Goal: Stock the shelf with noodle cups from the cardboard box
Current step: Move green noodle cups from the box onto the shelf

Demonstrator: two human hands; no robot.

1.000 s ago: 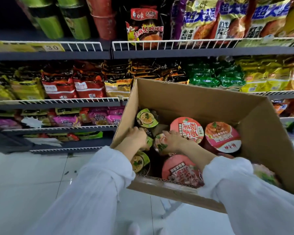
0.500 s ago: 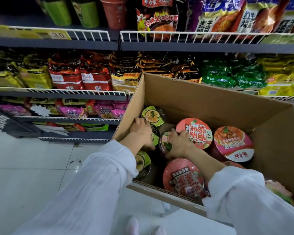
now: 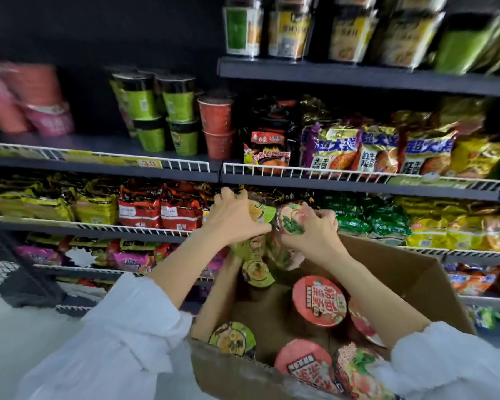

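Shelves (image 3: 358, 79) of noodle packets and cups stand behind the open cardboard box (image 3: 416, 272). Above the box, the left hand (image 3: 234, 217) curls its fingers round a green noodle cup (image 3: 261, 213); the right hand (image 3: 315, 232) grips a pink-lidded cup (image 3: 290, 219). More cups lie inside the box.

Shelf (image 3: 98, 145) bearing stacked noodle cups (image 3: 168, 114)

Green-lidded cup (image 3: 261, 214), brown box (image 3: 410, 272)
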